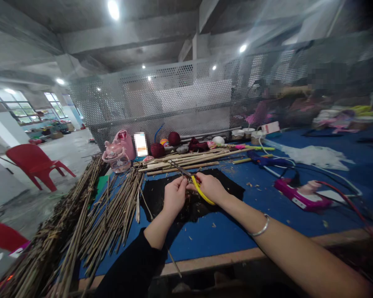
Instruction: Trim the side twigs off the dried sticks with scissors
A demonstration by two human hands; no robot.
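Head view, R hand [210, 188] w/ scissors [201, 193], L hand [174, 194] maybe pinching smth.

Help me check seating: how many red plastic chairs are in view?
2: one red plastic chair at left, another below it, cut off by the picture's edge. Others may be hidden.

Your head-worn camera looks forward and down, near your left hand [175, 193] and right hand [210, 188], across the blue table [255, 217] to a perforated panel [104, 101].
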